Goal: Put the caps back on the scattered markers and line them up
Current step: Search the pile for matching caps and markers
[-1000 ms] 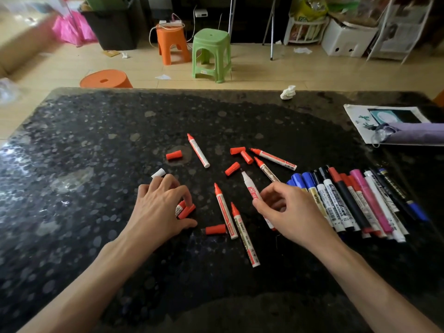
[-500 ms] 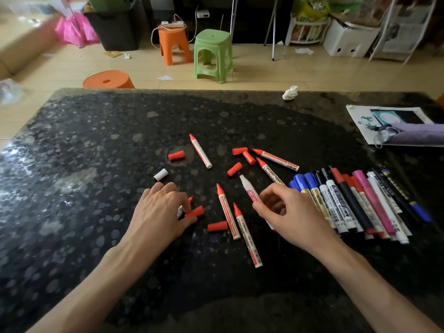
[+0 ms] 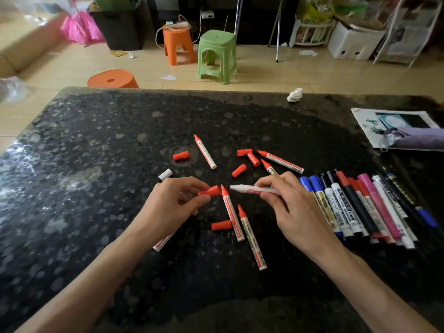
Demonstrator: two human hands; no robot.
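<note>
My left hand (image 3: 171, 203) pinches a red cap (image 3: 210, 191) above the black table (image 3: 96, 152), its open end facing right. My right hand (image 3: 290, 210) grips an uncapped white-tipped marker (image 3: 252, 189), held level with its tip pointing left at the cap, a short gap between them. Several uncapped red markers (image 3: 231, 213) lie scattered in the middle with loose red caps (image 3: 221, 225) and one white cap (image 3: 165, 174). Another marker (image 3: 161, 243) shows partly from under my left wrist. A row of capped markers (image 3: 355, 205) lies side by side to the right.
A paper sheet with a purple pouch (image 3: 408, 138) lies at the table's right edge. A crumpled tissue (image 3: 295, 94) sits at the far edge. Orange stools (image 3: 179, 44) and a green stool (image 3: 217, 56) stand on the floor beyond.
Both hands lifted off the table. My left hand picked up the red cap and my right hand raised the white-tipped marker, turning it level toward the cap.
</note>
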